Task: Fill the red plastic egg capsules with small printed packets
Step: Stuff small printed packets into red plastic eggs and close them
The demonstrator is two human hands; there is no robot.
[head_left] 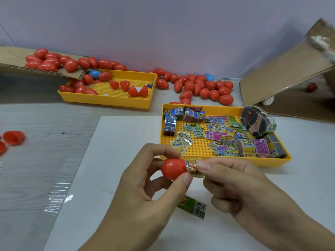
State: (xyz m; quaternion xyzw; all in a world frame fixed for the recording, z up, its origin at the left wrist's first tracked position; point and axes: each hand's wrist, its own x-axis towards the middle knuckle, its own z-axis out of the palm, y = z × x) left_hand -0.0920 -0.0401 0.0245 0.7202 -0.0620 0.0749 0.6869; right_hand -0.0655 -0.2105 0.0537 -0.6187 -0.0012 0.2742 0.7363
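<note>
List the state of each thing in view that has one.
Left hand: grips red capsule half.
Red capsule half: open, packet partly inside.
Right hand: pinches rolled packet.
Rolled packet: sticking out of the half.
Green packet: flat on white board.
Packet tray: holding loose packets.

Upside-down "DINO" shows on a blue packet [201, 115] (tray's far edge); other print too small.

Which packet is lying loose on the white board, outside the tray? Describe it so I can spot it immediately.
Start at the white board in the foreground, then find the two hands, left and right, held over it. Just below and between them lies a single green packet with a barcode end, flat on the board, the only packet outside the near yellow tray.
</note>
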